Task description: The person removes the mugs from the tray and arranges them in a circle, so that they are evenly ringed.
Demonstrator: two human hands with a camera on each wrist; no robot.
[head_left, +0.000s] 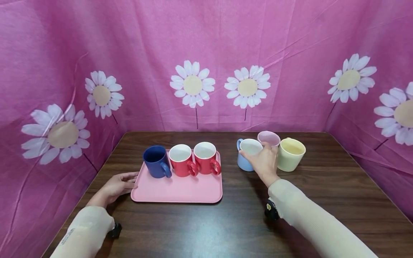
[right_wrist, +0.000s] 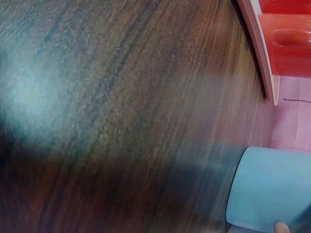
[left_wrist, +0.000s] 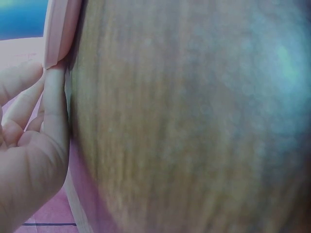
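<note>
A light blue mug [head_left: 244, 165] is held by the right hand [head_left: 265, 164] on the right part of the desk [head_left: 193, 229]. The grip there is closed around the cup: the thumb is laid across the near side and the fingers are set on the right side, so the body is clasped and the handle, turned to the far left, is left untouched. Whether the base is raised from the wood cannot be told. Close behind stands a lilac mug [head_left: 267, 138], and just to the right a yellow mug [head_left: 288, 159], so little room is left for the fingers between the three. At the other side, the left edge of a pink tray [head_left: 175, 190] is touched by the left hand [head_left: 117, 184], probably so that the tray is kept from sliding. Whether the rim is pinched in that grip or merely pressed cannot be told. Along the far half of the tray a dark blue mug [head_left: 153, 168], a red mug [head_left: 179, 168] and a second red mug [head_left: 203, 165] are lined up upright, by which the near half is left bare; their handles are turned to the near right, perhaps for easy reach
</note>
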